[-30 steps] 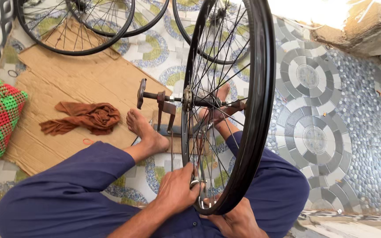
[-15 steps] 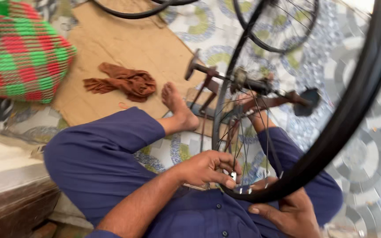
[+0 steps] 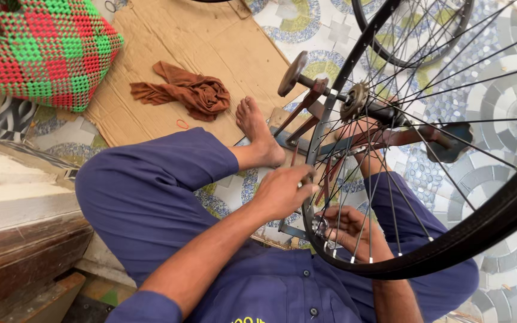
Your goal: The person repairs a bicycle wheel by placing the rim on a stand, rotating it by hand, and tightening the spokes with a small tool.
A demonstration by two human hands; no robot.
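Your fingers were the first point of inspection: those of your left hand [image 3: 282, 190] were curled loosely beside the lower rim of the bicycle wheel [image 3: 426, 254], thumb and fingertips drawn together near the spokes, but whether they actually pinched a spoke could not be told, since the rim and spokes crossed in front of them. Your right hand [image 3: 347, 230] lay behind the spokes inside the wheel, fingers bent around a small metal tool [image 3: 320, 226] at the rim; the tool's form was too small and too screened to make out. The wheel itself was cut off at the right and top edges of the view, so only its lower arc, hub [image 3: 354, 101] and part of the spoking showed. It stood upright on a rusty stand [image 3: 306, 128] between your legs, the rim's lowest part passing just between your two hands, touching or nearly touching both. Your bare foot [image 3: 258, 134] rested against the stand's base on the patterned tile floor [image 3: 510, 107]. A brown rag [image 3: 186, 91] lay on a sheet of cardboard [image 3: 210, 42] well apart from the hands, with a red and green woven bag [image 3: 43, 48] beyond it. A second wheel [image 3: 414, 36] was partly visible at the top.
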